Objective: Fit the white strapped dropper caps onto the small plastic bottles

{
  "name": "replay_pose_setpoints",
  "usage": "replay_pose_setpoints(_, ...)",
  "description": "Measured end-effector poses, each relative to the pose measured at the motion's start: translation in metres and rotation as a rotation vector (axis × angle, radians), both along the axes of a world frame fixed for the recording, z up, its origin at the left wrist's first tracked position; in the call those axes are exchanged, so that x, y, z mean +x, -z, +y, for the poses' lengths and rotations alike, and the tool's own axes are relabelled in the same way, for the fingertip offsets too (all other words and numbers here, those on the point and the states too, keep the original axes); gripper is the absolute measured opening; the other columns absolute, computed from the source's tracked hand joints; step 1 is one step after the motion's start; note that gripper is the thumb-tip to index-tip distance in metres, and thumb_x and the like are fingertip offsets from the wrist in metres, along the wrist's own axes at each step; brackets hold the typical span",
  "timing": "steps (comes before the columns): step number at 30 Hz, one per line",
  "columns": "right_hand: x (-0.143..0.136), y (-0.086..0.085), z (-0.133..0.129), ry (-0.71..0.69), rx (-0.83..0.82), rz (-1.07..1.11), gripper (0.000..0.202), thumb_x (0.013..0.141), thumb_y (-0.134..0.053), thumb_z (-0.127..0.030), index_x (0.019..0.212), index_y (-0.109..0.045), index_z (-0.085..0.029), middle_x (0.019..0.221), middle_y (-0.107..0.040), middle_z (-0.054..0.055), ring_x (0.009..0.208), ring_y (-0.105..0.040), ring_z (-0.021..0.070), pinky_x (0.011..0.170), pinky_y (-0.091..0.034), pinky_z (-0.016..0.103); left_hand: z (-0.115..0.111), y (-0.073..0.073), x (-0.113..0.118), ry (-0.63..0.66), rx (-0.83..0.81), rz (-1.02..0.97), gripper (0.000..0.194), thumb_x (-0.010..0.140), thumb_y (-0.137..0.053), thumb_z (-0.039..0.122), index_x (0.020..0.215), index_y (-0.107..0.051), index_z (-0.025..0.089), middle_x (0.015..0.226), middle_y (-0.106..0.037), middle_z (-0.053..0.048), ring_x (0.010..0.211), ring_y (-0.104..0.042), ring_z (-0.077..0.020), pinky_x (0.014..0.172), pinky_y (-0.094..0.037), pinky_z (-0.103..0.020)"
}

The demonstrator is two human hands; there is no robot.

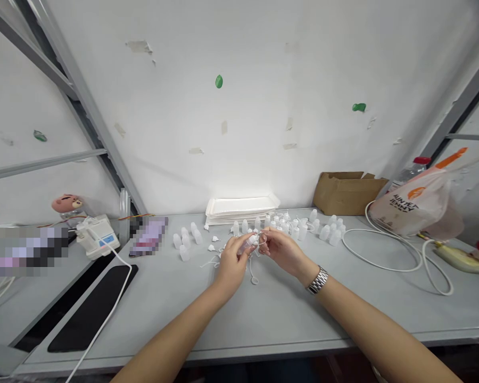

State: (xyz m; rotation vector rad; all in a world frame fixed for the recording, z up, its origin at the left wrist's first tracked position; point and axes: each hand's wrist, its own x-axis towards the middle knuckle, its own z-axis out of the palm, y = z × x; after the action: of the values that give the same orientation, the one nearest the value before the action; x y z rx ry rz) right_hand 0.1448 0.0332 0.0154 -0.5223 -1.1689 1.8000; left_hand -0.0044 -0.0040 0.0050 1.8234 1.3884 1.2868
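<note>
My left hand [230,260] holds a small translucent plastic bottle [247,243] with a white cap, low above the grey table [279,319]. The fingers of my right hand [284,252] are pinched at the cap, where a thin white strap [263,243] curves round. A white strap with a ring end [254,280] lies just below my hands. Around them are loose white nozzle tips [216,239]. Several translucent bottles [184,252] stand to the left. Behind and right is a cluster of bottles, some with white caps [295,225].
At the wall sits a stack of white trays [243,204]. A cardboard box [347,194], a plastic bag [411,205] and a looped white cable [383,269] are at the right. On the left lie a phone [148,238], a white power strip [98,238] and a black mat [93,308].
</note>
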Motion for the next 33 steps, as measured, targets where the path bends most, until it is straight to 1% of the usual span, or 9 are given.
replay_pose_setpoints(8,-0.0003,-0.0005,-0.0006,0.012,0.006,-0.008,0.02,0.078,-0.054,-0.027,0.06,-0.053,-0.018,0.052,-0.048,-0.003,0.05,-0.04,0.01,0.057,-0.032,0.027,-0.0003,-0.0003,-0.0002,0.003,0.0,-0.006,0.03,0.083,-0.047,0.027,0.111,-0.058,0.028,0.094,-0.057,-0.004,0.083,-0.054,-0.0171,0.066,-0.045,-0.027)
replay_pose_setpoints(16,0.0,-0.0011,-0.0012,0.016,0.01,0.003,0.02,0.078,-0.052,-0.023,0.059,-0.053,-0.018,0.053,-0.048,-0.002,0.051,-0.04,0.0101,0.058,-0.032,0.027,-0.0014,-0.0014,-0.0001,0.02,-0.026,-0.001,0.031,0.084,-0.045,0.026,0.112,-0.057,0.028,0.096,-0.056,-0.005,0.085,-0.053,-0.0169,0.067,-0.045,-0.026)
replay_pose_setpoints(25,0.0013,0.0018,0.0016,0.019,0.02,-0.009,0.02,0.077,-0.053,-0.024,0.059,-0.053,-0.018,0.053,-0.049,-0.002,0.051,-0.041,0.01,0.058,-0.032,0.027,0.0001,0.001,-0.0013,0.02,-0.001,0.037,0.03,0.084,-0.045,0.025,0.111,-0.058,0.028,0.087,-0.053,-0.004,0.078,-0.052,-0.0155,0.065,-0.045,-0.026)
replay_pose_setpoints(33,0.0007,0.004,0.0034,0.039,-0.002,-0.007,0.019,0.076,-0.056,-0.024,0.059,-0.053,-0.017,0.054,-0.049,-0.003,0.049,-0.041,0.009,0.056,-0.031,0.027,0.0005,0.0038,-0.002,0.032,0.017,0.062,0.031,0.085,-0.043,0.022,0.112,-0.057,0.028,0.085,-0.05,-0.003,0.074,-0.051,-0.014,0.069,-0.043,-0.027)
